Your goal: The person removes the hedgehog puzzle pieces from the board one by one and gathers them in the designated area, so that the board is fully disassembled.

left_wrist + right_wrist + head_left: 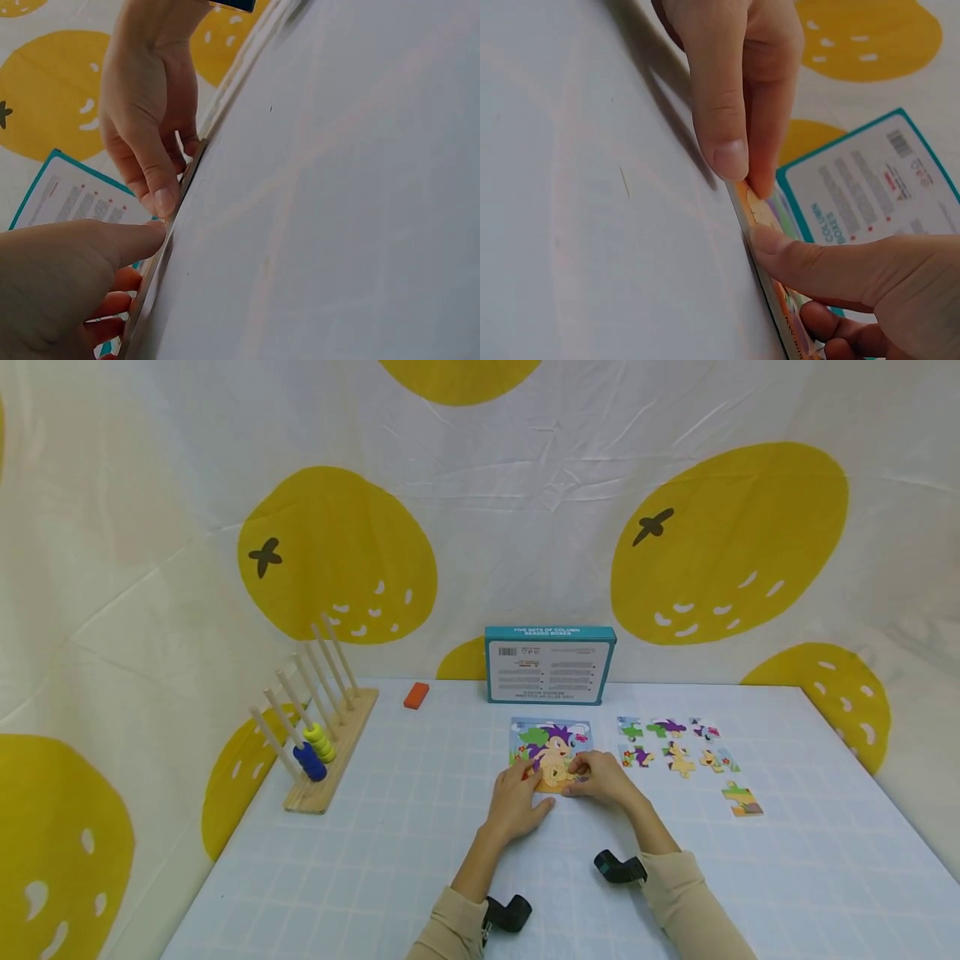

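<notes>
1. I read this as the fitting step of a jigsaw: both hands work at the near edge of the square hedgehog-picture puzzle board (551,752), which lies flat on the white gridded tablecloth (420,843) just in front of the teal cardboard box (550,665).
2. My left hand (517,800) rests on the board's near-left corner, thumb pressed against its edge and fingers lying over its face; I judge it is steadying the board, not gripping it.
3. My right hand (600,778) has thumb and fingertips curled in a narrow pinch at the board's near edge. The right wrist view shows them closing on a small orange cardboard piece (751,204) at that edge; whether it is seated I cannot tell.
4. Seven loose printed jigsaw pieces (678,752) lie to the right of the board, apart from it, so the puzzle looks well short of done.
5. The next move, I judge, calls for pressing the pinched piece flat into its recess while the left hand keeps the board from sliding, then reaching right for another loose piece.
</notes>
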The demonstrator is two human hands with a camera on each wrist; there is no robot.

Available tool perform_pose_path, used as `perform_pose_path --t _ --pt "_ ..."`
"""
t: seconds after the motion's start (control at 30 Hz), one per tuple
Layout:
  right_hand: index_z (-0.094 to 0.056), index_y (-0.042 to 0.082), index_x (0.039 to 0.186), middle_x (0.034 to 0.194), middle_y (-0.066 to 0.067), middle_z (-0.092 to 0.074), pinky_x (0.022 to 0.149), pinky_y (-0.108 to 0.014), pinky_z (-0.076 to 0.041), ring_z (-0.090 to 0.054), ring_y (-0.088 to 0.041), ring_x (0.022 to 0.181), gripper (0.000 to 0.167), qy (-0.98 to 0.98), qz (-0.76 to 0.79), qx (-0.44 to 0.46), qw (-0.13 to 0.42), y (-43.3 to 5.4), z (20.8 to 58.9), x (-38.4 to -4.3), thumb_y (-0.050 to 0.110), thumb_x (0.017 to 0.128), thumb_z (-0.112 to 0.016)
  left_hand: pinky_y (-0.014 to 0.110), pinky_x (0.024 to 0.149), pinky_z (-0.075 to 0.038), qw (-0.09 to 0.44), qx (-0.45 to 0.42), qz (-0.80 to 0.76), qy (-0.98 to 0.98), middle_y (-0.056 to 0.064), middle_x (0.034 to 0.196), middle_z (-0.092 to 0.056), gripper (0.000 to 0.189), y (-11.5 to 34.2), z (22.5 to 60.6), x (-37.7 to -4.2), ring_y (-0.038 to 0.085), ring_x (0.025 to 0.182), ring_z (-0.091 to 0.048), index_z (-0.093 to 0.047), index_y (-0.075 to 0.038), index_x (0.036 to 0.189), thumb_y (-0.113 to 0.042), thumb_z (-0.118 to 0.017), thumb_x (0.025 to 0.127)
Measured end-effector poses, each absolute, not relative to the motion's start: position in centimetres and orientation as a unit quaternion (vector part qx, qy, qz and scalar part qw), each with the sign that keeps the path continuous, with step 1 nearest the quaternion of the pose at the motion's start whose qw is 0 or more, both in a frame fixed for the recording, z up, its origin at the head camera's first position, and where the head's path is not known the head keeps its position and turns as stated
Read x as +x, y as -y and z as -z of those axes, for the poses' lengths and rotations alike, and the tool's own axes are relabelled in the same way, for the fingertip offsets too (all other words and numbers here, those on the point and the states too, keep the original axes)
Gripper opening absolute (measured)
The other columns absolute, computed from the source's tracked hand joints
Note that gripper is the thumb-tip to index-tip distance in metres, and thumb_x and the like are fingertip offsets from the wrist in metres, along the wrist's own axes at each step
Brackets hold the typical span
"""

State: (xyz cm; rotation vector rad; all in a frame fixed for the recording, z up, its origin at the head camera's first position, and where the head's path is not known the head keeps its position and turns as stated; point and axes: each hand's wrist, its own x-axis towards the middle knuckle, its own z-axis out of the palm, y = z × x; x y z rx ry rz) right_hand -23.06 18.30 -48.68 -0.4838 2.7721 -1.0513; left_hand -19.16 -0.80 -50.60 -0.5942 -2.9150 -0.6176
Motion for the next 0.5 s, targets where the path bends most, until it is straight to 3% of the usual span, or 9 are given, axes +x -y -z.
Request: perform_pose_path --t 0.5 --pt "-0.063 0.001 0.088 0.080 -0.003 -0.060 0.071 -0.032 -0.047 -0.051 -0.016 0.073 0.029 -0.926 0.345 -0.124 0.093 -17.79 48.16 -22.89 0.017 0.072 -0.081 0.045 0.107 -0.031 0.053 -0.199 0.204 0.957 0.010 0.137 -0.047 0.053 0.89 50.82 -19.12 0.024 0.128 -0.041 -0.058 -0.004 0.127 -0.038 -0.063 0.087"
